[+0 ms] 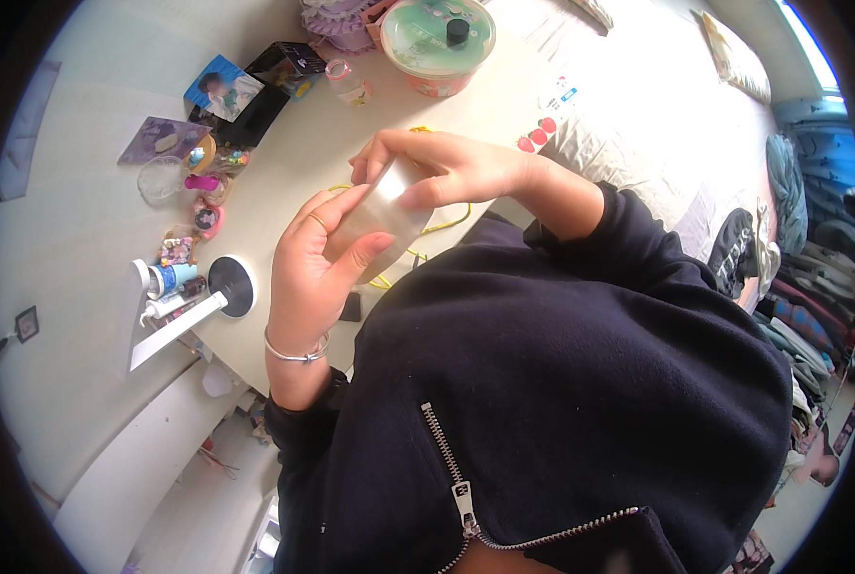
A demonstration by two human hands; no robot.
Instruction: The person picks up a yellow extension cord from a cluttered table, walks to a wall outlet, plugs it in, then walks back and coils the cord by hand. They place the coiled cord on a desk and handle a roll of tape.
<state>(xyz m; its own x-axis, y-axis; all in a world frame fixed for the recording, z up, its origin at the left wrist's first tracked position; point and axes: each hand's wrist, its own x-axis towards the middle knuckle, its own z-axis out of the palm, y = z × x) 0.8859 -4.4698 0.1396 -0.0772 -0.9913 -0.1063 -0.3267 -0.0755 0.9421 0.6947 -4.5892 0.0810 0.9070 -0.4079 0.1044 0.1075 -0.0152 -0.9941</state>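
Observation:
Both hands are raised in front of my chest above the pale desk, closed on a shiny, whitish rectangular piece (389, 209) whose exact kind I cannot make out. My left hand (314, 256), with a ring and a silver bracelet, grips its near left side with the thumb across its face. On its far right side is my right hand (442, 170), fingers curled over the top edge and thumb pressed on the surface. A yellow-green cord (448, 226) loops around behind the piece and my hands; whether it is attached is hidden. Under my left hand lies a small dark flat thing (351, 307).
At the desk's far end stand a round tub with a green lid (427, 40) and a small clear bottle (347, 82). Picture cards (222, 88) and trinkets line the wall side, near a white stand with a round dark base (233, 286). Rightward are a bed (652, 115) and piled clothes.

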